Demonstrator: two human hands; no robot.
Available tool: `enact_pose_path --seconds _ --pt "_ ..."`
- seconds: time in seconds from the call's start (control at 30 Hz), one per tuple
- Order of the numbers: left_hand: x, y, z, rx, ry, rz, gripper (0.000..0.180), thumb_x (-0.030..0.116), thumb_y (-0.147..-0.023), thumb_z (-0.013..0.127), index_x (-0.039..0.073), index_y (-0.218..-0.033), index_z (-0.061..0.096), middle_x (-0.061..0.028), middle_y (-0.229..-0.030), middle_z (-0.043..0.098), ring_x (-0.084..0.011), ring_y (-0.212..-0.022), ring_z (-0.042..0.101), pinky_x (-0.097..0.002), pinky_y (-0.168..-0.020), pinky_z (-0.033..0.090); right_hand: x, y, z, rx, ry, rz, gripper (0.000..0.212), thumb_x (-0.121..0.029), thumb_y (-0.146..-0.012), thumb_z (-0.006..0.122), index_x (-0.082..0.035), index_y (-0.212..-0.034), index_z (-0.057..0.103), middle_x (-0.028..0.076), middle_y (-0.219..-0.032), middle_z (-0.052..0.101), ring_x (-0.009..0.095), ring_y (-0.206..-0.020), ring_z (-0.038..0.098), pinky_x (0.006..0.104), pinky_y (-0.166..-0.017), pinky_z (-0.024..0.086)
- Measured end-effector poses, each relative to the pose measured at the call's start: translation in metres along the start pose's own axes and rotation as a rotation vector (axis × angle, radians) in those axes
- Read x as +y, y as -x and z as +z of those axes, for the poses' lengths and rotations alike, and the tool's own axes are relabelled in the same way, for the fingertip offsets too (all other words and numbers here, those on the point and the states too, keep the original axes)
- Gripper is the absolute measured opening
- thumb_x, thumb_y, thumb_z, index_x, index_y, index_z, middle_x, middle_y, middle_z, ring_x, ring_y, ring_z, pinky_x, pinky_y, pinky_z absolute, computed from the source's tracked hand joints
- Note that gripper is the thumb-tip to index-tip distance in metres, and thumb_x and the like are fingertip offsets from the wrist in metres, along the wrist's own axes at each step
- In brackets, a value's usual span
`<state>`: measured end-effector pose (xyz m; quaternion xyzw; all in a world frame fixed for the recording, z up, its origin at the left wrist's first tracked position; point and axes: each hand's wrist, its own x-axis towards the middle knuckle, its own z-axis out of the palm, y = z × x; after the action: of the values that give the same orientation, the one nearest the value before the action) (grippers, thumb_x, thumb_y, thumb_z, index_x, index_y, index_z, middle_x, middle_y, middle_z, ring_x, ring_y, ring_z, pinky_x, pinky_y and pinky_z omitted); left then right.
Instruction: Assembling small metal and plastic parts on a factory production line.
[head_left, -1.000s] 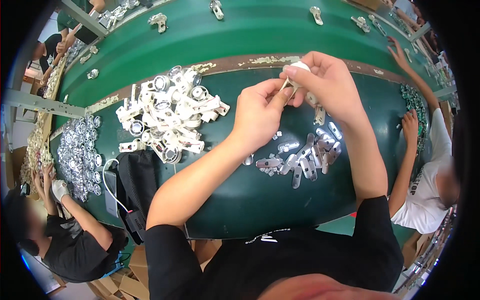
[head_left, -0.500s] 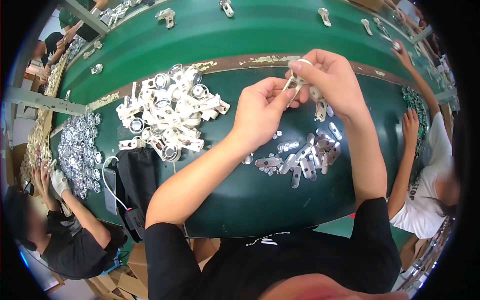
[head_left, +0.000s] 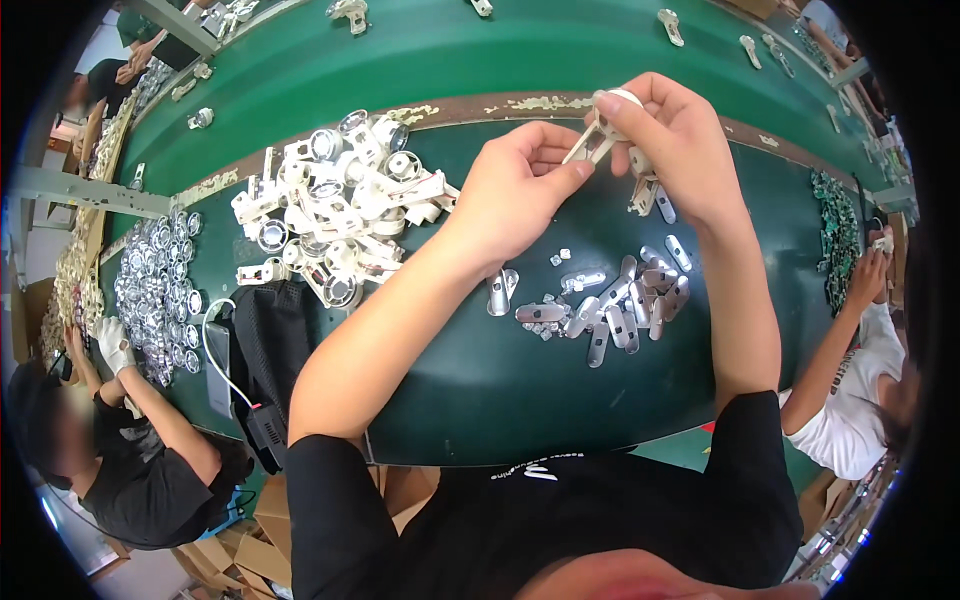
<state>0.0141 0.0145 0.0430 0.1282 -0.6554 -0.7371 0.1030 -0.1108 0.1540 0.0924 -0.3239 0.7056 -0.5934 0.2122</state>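
White plastic part held up by two hands

One white part [head_left: 594, 143] is held up over the far side of the dark green table [head_left: 520, 410], near its worn brown edge. Its round end is gripped by the thumb and fingers of the right hand [head_left: 668, 140]. Its long, thin end, with a slot in it, is pinched by the thumb and fingers of the left hand [head_left: 520, 195]. A second white piece [head_left: 642, 192] can be seen just under the right hand; whether it is held or is lying on the table cannot be told.

Below the hands, shiny silver plates [head_left: 612, 318] are spread in a loose heap. Small clear bits [head_left: 545, 328] are scattered beside them. To the left, a big pile of white parts [head_left: 345, 215] is heaped up, and some shiny round rings can be seen in it. Farther left, lots of silver rings [head_left: 155, 290] are crowded together. A black bag [head_left: 272, 345] is laid between the two piles and the near edge, with a white cord [head_left: 212, 355] curled beside it. Past the brown edge, a few white pieces are carried on the bright green belt [head_left: 540, 60].
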Motion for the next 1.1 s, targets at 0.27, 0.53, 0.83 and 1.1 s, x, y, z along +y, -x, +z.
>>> enact_pose_path --seconds 0.27,0.53,0.83,1.1 --pt "0.001 -0.001 -0.01 -0.042 -0.144 -0.024 0.021 0.007 -0.096 0.073 0.001 -0.114 0.067 -0.0041 -0.094 0.07 -0.0097 -0.083 0.063 -0.0281 -0.075 0.053 0.005 -0.001 0.003 -0.028 -0.02 -0.036 0.03 -0.029 -0.097 0.079 -0.001 -0.097 0.067 0.003 -0.077 0.07 0.005 -0.06 0.062 0.0205 -0.051 0.042" --pt "-0.006 -0.003 0.003 0.008 -0.23 -0.011 0.023 0.007 -0.096 0.072 -0.001 -0.116 0.065 -0.006 -0.092 0.07 -0.0128 -0.08 0.064 -0.0308 -0.075 0.054 0.01 -0.008 -0.007 -0.056 -0.06 0.056 0.035 -0.033 -0.096 0.079 0.0 -0.097 0.067 0.004 -0.079 0.07 0.007 -0.059 0.063 0.0208 -0.051 0.043" --pt "-0.044 -0.009 0.005 0.206 -0.279 0.062 0.04 0.015 -0.1 0.07 -0.005 -0.132 0.055 -0.0142 -0.119 0.071 -0.017 -0.095 0.071 -0.0316 -0.082 0.06 0.053 -0.047 -0.033 0.119 -0.355 0.188 0.046 -0.036 -0.101 0.073 0.004 -0.12 0.061 0.009 -0.093 0.069 0.013 -0.072 0.068 0.0236 -0.053 0.049" --pt "-0.048 -0.001 0.015 0.259 -0.476 0.338 0.012 0.009 -0.092 0.07 0.003 -0.102 0.068 -0.0114 -0.092 0.074 -0.024 -0.081 0.074 -0.0361 -0.072 0.057 0.085 -0.142 -0.096 0.368 0.71 0.045 0.077 -0.049 -0.09 0.078 0.007 -0.138 0.057 0.016 -0.102 0.072 0.019 -0.084 0.07 0.0325 -0.065 0.054"
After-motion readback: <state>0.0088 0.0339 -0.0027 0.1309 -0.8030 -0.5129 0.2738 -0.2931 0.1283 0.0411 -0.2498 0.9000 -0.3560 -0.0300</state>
